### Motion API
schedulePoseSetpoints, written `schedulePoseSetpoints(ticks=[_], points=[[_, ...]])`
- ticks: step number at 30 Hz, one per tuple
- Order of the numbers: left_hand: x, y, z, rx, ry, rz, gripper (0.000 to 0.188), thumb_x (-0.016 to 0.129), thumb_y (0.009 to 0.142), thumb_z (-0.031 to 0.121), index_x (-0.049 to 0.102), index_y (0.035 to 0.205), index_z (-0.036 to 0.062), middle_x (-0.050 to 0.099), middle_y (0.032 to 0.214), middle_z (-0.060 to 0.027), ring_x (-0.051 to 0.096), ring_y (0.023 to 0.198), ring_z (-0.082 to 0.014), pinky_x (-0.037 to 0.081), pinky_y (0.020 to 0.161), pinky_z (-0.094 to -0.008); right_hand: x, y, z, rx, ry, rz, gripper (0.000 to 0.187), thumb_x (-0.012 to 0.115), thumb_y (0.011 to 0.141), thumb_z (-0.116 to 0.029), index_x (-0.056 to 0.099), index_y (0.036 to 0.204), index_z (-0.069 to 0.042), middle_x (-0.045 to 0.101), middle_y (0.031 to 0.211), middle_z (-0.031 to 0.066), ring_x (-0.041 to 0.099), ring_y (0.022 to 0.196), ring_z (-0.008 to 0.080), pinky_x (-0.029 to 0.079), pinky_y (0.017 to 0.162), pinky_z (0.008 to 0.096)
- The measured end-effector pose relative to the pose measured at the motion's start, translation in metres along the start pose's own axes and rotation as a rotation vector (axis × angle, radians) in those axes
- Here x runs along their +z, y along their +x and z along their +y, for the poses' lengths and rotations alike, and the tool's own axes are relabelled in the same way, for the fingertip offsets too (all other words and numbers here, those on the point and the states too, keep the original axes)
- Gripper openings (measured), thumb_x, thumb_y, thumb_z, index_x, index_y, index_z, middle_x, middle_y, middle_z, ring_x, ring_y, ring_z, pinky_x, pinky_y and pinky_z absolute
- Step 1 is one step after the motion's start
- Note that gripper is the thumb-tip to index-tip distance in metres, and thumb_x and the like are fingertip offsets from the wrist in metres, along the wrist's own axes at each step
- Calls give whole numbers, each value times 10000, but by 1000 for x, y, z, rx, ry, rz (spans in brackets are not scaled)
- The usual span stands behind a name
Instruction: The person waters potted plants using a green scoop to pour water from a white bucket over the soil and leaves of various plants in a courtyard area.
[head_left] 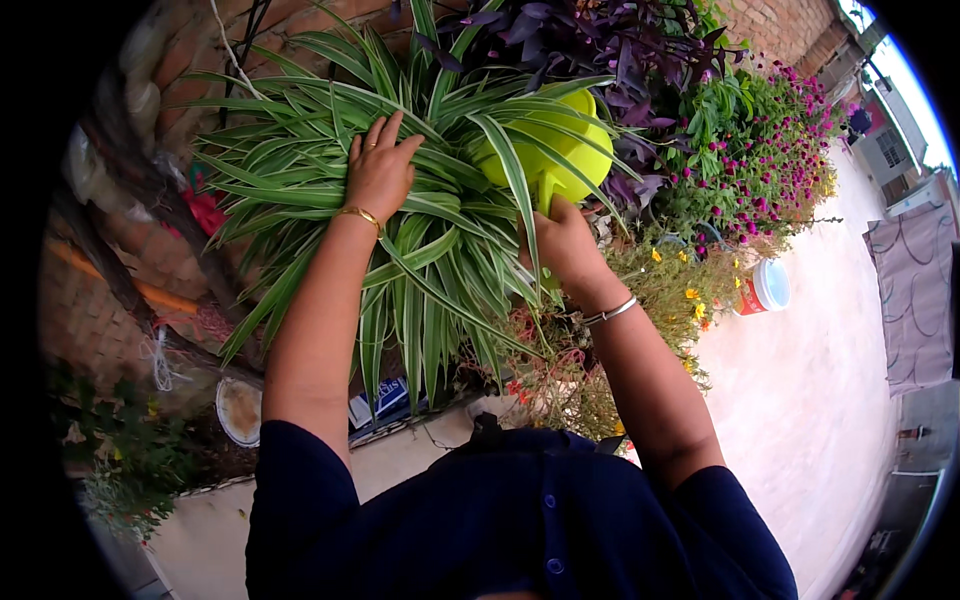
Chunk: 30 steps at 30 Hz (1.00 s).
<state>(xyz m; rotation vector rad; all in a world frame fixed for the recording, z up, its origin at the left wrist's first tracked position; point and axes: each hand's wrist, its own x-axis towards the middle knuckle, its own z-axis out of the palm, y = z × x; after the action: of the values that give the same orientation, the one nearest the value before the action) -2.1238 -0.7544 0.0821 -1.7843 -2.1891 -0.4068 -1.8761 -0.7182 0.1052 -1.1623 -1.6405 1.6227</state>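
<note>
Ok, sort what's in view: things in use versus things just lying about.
In use:
- lime-green jug, its handle in the right hand
- striped-leaf plant, left hand on its leaves

Just lying about:
- red-and-white bucket
- white dish, lower left

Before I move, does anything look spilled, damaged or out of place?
No spill or damage stands out. The only oddity: long leaves of the bushy green-and-white striped plant drape across the lime-green plastic mug that the right hand holds, partly hiding it.

Glossy plastic jug (pixel 588 160), shiny metal bangle (pixel 612 311), matt cloth shirt (pixel 450 530), rough brick wall (pixel 775 28).
</note>
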Motion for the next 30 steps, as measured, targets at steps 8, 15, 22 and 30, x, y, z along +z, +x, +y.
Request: schedulePoseSetpoints(ticks=[8,15,22,30], points=[[-21,-4,35,36,39,-8,433,595,767,80,541,1187,165,330,1389,-96,305,1275,-283,248,1030,-456,-85,-42,-1,95,378,-116,159,500,857,-129,515,898,24,516,673,39,467,471,109,386,436,230],[-56,-31,149,62,98,-2,417,600,786,109,535,1195,155,335,1389,-81,308,1276,-280,226,1044,-464,-195,-109,31,55,421,-162,265,480,876,-130,466,1070,51,492,683,25,456,461,91,375,423,206],[-21,-119,311,-137,-468,62,328,584,797,91,563,1124,100,426,1313,-126,409,1206,-303,353,982,-384,-304,-173,76,131,171,-207,141,495,865,-118,471,953,-11,502,669,24,484,455,101,399,440,232],[60,-226,409,-1053,-1645,-397,341,500,888,142,478,1218,59,544,1180,-75,515,1090,-187,392,926,-351,-345,-222,147,268,11,-194,114,499,861,-122,458,881,-17,505,658,34,507,450,117,408,425,251]])
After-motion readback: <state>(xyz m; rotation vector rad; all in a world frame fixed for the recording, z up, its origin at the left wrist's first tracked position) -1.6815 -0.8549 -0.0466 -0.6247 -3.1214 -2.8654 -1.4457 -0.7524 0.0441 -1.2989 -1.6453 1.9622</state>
